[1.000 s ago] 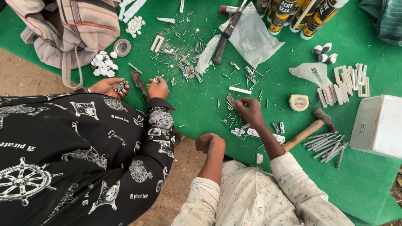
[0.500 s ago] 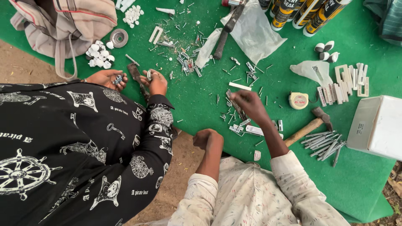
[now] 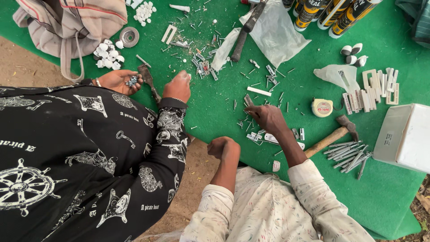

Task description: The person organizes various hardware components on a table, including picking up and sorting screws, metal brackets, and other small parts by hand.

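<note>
Hardly anything has shifted over the last second: both hands sit where they were, and the co-worker's hand has crept slightly further onto the mat.

Head view, looking straight down.
- Right hand (image 3: 268, 118): reaches onto the green mat (image 3: 215, 116), palm down, fingers curled, tips down among the small fasteners (image 3: 264, 137). Cannot tell whether the grip has closed on a piece or only touches the scatter.
- Left hand (image 3: 224, 148): closed into a fist at the near edge of the mat. Whether anything is held inside is hidden.
- Fasteners: short screws, pins and little flat clips, grey metal and white, strewn loose on the mat under and just beside the right fingertips. More litter lies further out.
- Handling, as a judgement: light, stiff and small, likely slippery. They are best pinched singly between thumb and forefinger at the shank or a clip's edge. The nap of the mat should stop them rolling, but points could prick.
- Near the right forearm: a wooden-handled hammer (image 3: 331, 139), a bundle of long nails (image 3: 351, 157) and a yellow tape measure (image 3: 321, 107). A white box (image 3: 407, 136) sits at the right edge.
- Far side: sealant tubes (image 3: 331, 11), a clear plastic bag (image 3: 273, 31) and white plastic brackets (image 3: 371, 92).
- A co-worker in a black printed shirt is at left. One cupped hand (image 3: 118, 80) holds small screws, and the other hand (image 3: 177, 86) is on the mat.
</note>
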